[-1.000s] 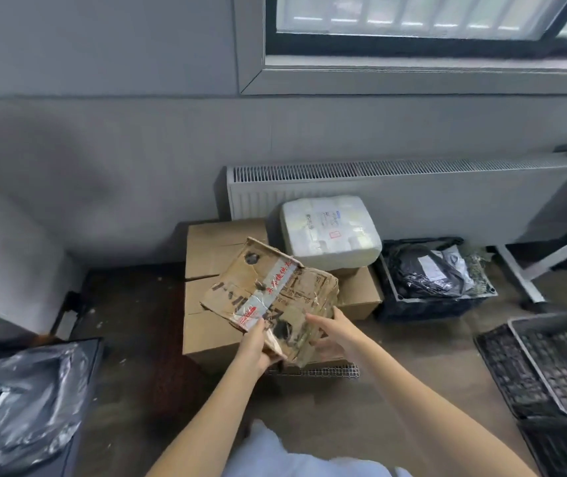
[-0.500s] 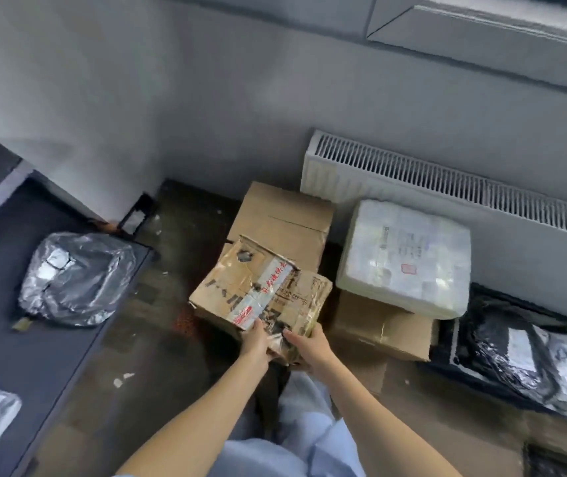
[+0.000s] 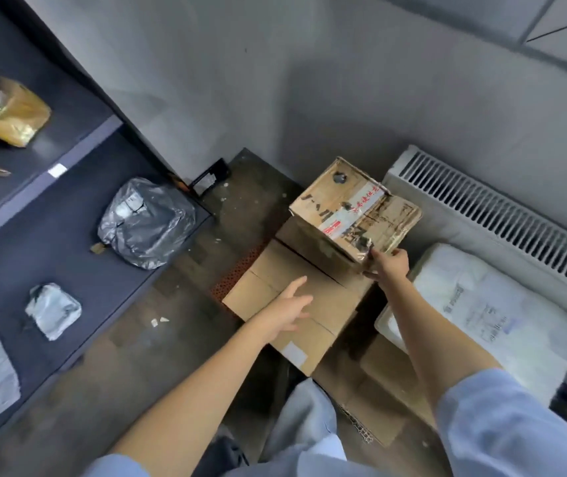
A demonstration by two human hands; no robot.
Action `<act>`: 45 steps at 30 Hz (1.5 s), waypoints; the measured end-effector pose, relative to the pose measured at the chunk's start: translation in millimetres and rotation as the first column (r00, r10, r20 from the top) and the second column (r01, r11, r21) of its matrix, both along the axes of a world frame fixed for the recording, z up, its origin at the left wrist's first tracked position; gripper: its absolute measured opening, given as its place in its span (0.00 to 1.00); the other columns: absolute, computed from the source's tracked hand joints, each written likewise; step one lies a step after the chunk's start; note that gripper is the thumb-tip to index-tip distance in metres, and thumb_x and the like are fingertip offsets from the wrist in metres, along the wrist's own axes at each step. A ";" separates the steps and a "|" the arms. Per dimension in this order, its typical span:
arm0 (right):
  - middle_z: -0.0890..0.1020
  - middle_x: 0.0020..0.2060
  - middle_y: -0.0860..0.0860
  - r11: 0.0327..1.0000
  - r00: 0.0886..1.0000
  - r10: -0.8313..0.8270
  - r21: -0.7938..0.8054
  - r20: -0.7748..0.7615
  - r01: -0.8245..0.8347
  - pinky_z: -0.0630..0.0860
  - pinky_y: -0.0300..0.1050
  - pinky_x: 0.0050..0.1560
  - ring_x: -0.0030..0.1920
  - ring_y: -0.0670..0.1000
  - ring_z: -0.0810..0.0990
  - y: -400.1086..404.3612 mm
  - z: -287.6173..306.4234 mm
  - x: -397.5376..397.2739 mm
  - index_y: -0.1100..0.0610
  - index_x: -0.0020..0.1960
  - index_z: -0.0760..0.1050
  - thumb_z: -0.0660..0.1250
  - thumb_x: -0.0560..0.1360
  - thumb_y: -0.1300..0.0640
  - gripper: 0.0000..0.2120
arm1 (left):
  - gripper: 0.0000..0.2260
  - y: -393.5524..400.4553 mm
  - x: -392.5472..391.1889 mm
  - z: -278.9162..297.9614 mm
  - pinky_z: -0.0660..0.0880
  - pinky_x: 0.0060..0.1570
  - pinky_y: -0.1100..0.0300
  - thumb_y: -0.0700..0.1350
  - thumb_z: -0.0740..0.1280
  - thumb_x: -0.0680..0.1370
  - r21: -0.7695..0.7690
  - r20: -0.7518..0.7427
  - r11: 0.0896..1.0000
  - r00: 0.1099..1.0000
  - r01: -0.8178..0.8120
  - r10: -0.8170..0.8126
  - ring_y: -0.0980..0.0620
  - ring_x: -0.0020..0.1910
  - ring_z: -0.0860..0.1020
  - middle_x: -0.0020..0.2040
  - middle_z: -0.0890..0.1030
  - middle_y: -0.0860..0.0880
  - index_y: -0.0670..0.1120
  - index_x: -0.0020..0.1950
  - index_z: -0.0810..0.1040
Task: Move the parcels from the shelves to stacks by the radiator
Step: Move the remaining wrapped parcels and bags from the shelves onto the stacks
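The left hand [image 3: 287,309] hovers with fingers spread over the plain brown cardboard box [image 3: 296,301] that stands near the white ribbed radiator [image 3: 502,215]. Beyond it, the right hand [image 3: 387,265] pinches the near corner of the battered, taped brown cardboard parcel [image 3: 354,215]. That parcel rests atop the plain box's far end just beside the radiator, its long axis roughly parallel to the radiator's front.

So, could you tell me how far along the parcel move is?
Done: plain boxes and a white parcel sit by the radiator. In hand: the right hand sets down the battered box; the left hand is free. Left: silver bags on the shelves.
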State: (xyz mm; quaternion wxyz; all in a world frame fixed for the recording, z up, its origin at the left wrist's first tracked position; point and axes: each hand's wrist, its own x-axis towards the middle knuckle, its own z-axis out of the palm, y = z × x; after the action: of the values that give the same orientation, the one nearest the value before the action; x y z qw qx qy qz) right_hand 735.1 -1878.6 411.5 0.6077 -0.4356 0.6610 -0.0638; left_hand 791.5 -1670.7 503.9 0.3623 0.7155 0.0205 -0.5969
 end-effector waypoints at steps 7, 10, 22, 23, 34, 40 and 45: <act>0.73 0.63 0.59 0.995 0.982 -0.025 0.087 -0.189 0.042 0.75 0.46 0.54 0.60 0.57 0.74 1.1 -12.3 3.9 0.62 0.70 0.64 0.61 0.78 0.58 0.22 | 0.23 83.3 12.3 -23.5 0.72 0.61 0.50 0.47 0.57 0.82 0.154 -0.045 0.948 0.956 -0.280 0.290 0.43 0.64 0.74 0.66 0.73 0.42 0.47 0.75 0.56; 0.63 0.72 0.60 0.946 0.937 0.141 -0.236 -0.320 -0.223 0.64 0.53 0.71 0.70 0.60 0.65 40.9 6.3 16.4 0.61 0.74 0.55 0.63 0.76 0.59 0.30 | 0.21 106.4 16.6 -16.8 0.73 0.60 0.50 0.47 0.58 0.81 0.101 -0.090 0.937 0.935 -0.333 0.342 0.44 0.63 0.75 0.64 0.75 0.42 0.46 0.73 0.60; 0.72 0.66 0.61 0.044 0.186 0.943 -0.452 -0.275 -0.891 0.69 0.53 0.65 0.65 0.63 0.71 375.2 148.9 174.8 0.61 0.70 0.64 0.59 0.76 0.59 0.23 | 0.16 355.3 50.4 83.2 0.69 0.62 0.52 0.45 0.53 0.82 -0.027 0.285 0.831 0.793 -0.555 0.539 0.44 0.62 0.75 0.66 0.73 0.42 0.46 0.70 0.66; 0.73 0.65 0.60 -0.042 0.098 0.954 -0.450 -0.284 -0.892 0.71 0.51 0.63 0.64 0.62 0.72 416.3 158.9 179.8 0.61 0.70 0.64 0.59 0.76 0.58 0.23 | 0.17 396.9 43.3 90.8 0.68 0.63 0.52 0.45 0.53 0.82 -0.034 0.307 0.801 0.757 -0.597 0.577 0.44 0.62 0.75 0.67 0.73 0.42 0.46 0.70 0.66; 0.77 0.53 0.61 -0.633 -0.602 0.766 -0.433 -0.225 -0.642 0.66 0.40 0.39 0.48 0.56 0.77 838.1 174.3 93.7 0.68 0.67 0.67 0.58 0.78 0.65 0.18 | 0.17 791.8 -139.4 136.1 0.66 0.37 0.61 0.41 0.55 0.82 -0.197 0.414 0.128 0.035 -0.972 0.909 0.48 0.42 0.75 0.52 0.76 0.42 0.38 0.70 0.65; 0.74 0.60 0.60 -0.624 -0.640 0.761 -0.386 -0.102 -0.680 0.68 0.32 0.33 0.46 0.53 0.77 965.3 162.9 82.2 0.64 0.69 0.65 0.59 0.78 0.65 0.20 | 0.17 879.0 -179.8 113.9 0.69 0.51 0.56 0.48 0.56 0.82 -0.193 0.327 -0.061 -0.123 -0.979 0.937 0.44 0.53 0.76 0.64 0.75 0.41 0.43 0.69 0.68; 0.71 0.66 0.61 -0.560 -0.566 0.819 -0.343 -0.095 -0.754 0.71 0.51 0.57 0.62 0.60 0.72 1038.5 157.9 138.3 0.62 0.71 0.64 0.57 0.79 0.63 0.21 | 0.18 948.6 -141.6 102.3 0.69 0.51 0.56 0.48 0.56 0.82 -0.172 0.292 -0.038 -0.088 -0.984 0.952 0.45 0.53 0.76 0.59 0.75 0.42 0.43 0.69 0.68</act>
State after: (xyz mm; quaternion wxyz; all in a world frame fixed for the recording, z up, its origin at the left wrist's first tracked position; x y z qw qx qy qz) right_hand 873.4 -840.1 569.4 0.3637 -0.8400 -0.1725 0.3638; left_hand 649.9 -722.1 606.2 0.6420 0.5833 0.4971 -0.0225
